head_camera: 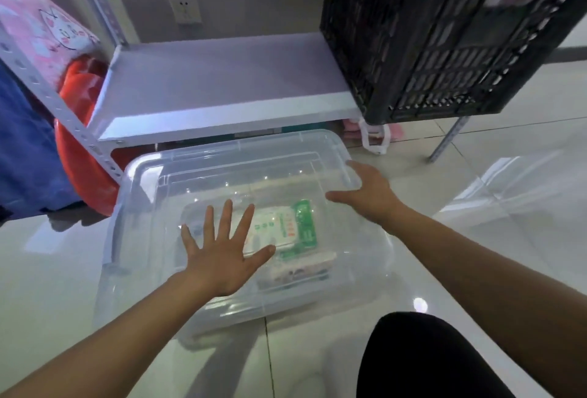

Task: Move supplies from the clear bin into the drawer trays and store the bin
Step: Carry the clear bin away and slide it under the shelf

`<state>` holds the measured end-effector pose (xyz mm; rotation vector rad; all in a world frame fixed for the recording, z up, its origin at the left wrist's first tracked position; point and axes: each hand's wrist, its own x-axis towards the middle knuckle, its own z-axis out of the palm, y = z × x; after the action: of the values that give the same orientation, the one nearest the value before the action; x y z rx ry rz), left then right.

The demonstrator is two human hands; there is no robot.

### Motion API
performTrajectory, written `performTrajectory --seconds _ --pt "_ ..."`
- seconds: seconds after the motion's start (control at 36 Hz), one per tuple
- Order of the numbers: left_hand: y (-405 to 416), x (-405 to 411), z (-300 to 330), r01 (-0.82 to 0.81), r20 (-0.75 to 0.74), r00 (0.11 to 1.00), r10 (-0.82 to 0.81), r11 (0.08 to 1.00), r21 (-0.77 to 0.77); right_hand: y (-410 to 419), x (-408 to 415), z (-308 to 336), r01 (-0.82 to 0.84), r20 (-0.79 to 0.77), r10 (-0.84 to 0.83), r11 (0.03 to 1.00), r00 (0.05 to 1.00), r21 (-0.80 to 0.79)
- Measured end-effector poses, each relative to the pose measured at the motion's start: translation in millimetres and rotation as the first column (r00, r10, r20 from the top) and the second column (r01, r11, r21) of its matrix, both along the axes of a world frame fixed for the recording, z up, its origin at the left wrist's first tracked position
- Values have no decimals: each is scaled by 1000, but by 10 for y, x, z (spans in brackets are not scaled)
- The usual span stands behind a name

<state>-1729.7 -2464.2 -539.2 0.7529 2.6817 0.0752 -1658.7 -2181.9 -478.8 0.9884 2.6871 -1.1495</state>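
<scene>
Two bare hands are reaching over a clear plastic storage bin point(247, 226) with its transparent lid on, which is sitting on the glossy pale tiled floor point(508, 238) just in front of a white metal shelf unit point(222, 86). The left hand point(219, 254) is lying flat on the lid with its fingers spread wide and straight, holding nothing. The right hand point(365, 194) is resting at the bin's far right corner, palm down; its fingers are bending over the rim, though how firmly they are gripping cannot be told. Through the lid a flat green-and-white printed packet point(289, 226) is showing inside the bin, with a paler, blurred item just beside its near edge. A black slatted plastic crate point(444, 35) is standing on the right end of the shelf. A red plastic bag point(79, 143) and a pink cartoon-printed cushion point(47, 29) are sitting at the left of the shelf frame.
</scene>
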Motion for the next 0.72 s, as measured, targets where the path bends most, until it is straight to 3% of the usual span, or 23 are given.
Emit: performTrajectory --seconds 0.03,0.08,0.17,0.25,0.36,0.5,0.72 --pt "-4 1 -12 -4 1 1000 4 1000 6 165 56 -25 120 4 -121 979 993 -164" --pt "7 10 -16 1 -15 1000 -1 1000 0 417 149 -106 248 119 -220 910 968 -331" --pt "32 45 -8 5 -35 999 -6 1000 -17 614 194 -233 328 353 -157 801 922 -501" --pt "52 50 -2 -2 -31 1000 1 999 -33 686 97 -242 316 410 -47 720 911 -618" --pt "61 29 -5 7 -13 1000 -7 999 -34 730 -140 -167 305 448 -28 770 894 -560" --pt "94 28 -21 6 -6 1000 -6 1000 -27 668 -408 43 225 479 -46 919 877 -324" --pt "111 36 -2 2 9 1000 -2 999 -52 494 -481 89 204 403 -103 955 909 -216"
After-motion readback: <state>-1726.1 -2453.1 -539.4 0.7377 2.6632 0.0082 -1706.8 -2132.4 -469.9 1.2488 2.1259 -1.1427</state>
